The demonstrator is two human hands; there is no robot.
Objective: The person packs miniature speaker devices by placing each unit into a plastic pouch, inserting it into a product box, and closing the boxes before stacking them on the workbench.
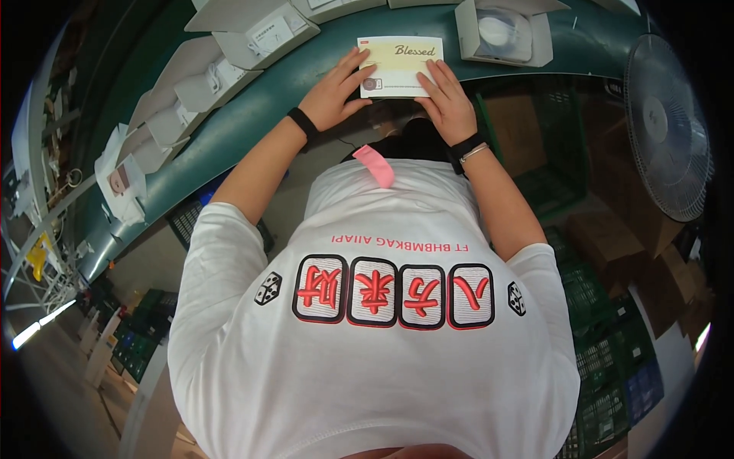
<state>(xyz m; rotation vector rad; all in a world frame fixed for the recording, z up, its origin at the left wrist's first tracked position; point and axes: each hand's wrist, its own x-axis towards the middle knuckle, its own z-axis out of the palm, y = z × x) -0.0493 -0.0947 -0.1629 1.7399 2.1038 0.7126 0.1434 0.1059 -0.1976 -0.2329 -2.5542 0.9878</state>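
A small flat white carton [401,67] with a pale yellow band and dark printing lies at the near edge of the green bench, between my two hands. My left hand [336,88] grips its left side, fingers on the printed face and thumb near the lower corner. At the opposite side my right hand [448,99] holds the right edge, its fingers bent over the face. The carton looks closed; its underside is hidden.
Open white cartons with cables and small white parts line the green bench [237,122] at the left. Another open carton [505,32] holds a round white item in clear wrapping. A fan [667,126] stands right, above brown boxes [612,245] and green crates [535,145].
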